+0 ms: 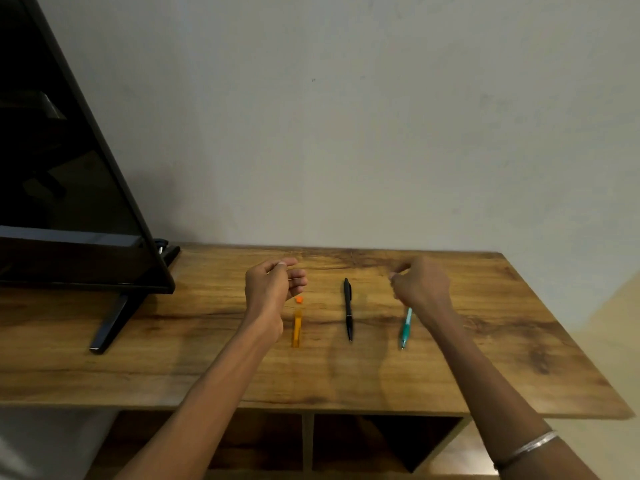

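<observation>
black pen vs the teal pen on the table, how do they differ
The black pen is dark, while the teal pen is blue-green. The black pen lies in the middle of the row and is fully in view. The teal pen lies at the right end, with its far end hidden behind the right hand. Both lie flat on the table, tips toward the person.

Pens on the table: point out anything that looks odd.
The orange pen looks taken apart: a small orange piece lies apart from its barrel, by the left hand. The black pen looks whole; the right hand hides the top of the teal pen.
</observation>
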